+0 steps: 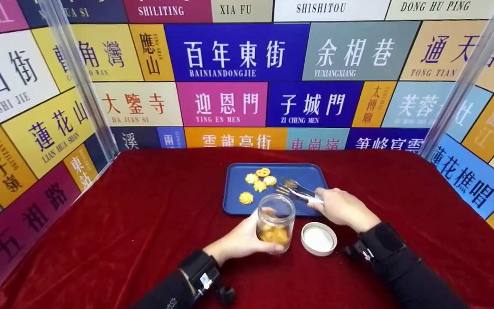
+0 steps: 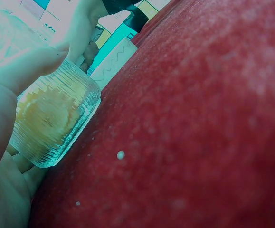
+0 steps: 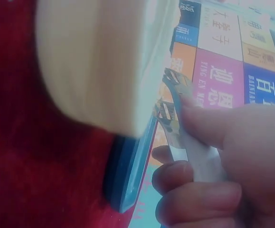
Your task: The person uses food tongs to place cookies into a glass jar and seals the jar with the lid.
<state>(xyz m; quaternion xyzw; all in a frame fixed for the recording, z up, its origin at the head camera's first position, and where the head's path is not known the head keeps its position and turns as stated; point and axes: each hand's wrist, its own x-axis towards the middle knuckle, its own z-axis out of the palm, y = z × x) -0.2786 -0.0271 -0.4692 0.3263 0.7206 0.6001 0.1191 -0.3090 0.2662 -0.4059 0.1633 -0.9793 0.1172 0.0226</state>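
My left hand (image 1: pixel 240 240) grips a clear glass jar (image 1: pixel 276 214), its thumb and fingers wrapped round the lower part. The jar is uncapped and tilted a little; yellow cookies (image 2: pixel 49 114) lie inside. In my right hand (image 1: pixel 343 207) is a pair of food tongs (image 1: pixel 302 194) with white handles and slotted metal ends, pinched between thumb and curled fingers (image 3: pixel 173 176). The tong ends hover over the right part of a blue tray (image 1: pixel 234 171), beside several cookies (image 1: pixel 260 186). Nothing shows between the tong ends.
A round jar lid (image 1: pixel 319 239) with a pale inside lies on the red cloth (image 1: pixel 165 206), right of the jar and below my right hand. Colourful panels with place names (image 1: pixel 236 51) stand behind and along both sides of the table.
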